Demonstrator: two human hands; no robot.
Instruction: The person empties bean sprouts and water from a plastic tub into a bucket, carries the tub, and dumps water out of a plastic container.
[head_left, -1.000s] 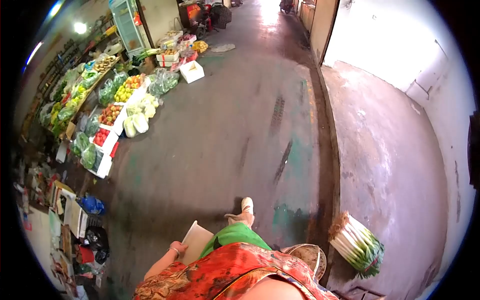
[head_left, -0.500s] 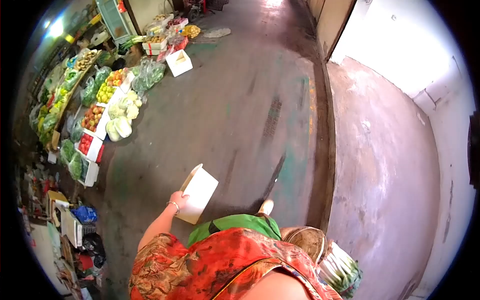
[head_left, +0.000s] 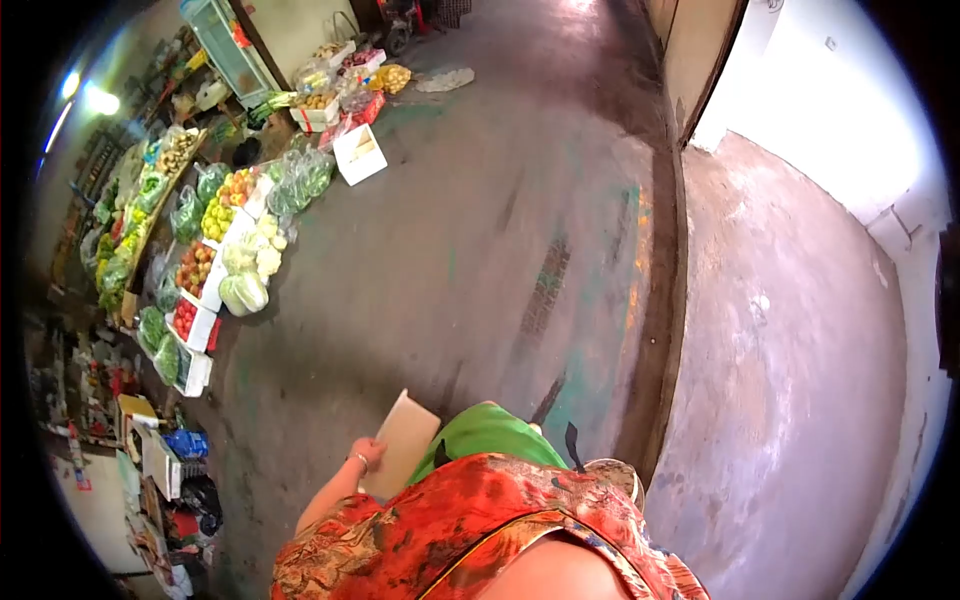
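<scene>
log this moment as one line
left hand: holding pale box-like item | right hand: not in view | left side: produce | floor ahead: white box

No text, label, brand, number or sign I can read from here. The red patch on the glass-door fridge (head_left: 225,50), far left, is too small to make out. Orange marks (head_left: 635,270) run along the floor right of centre, worn; can't resolve any characters in them.
</scene>
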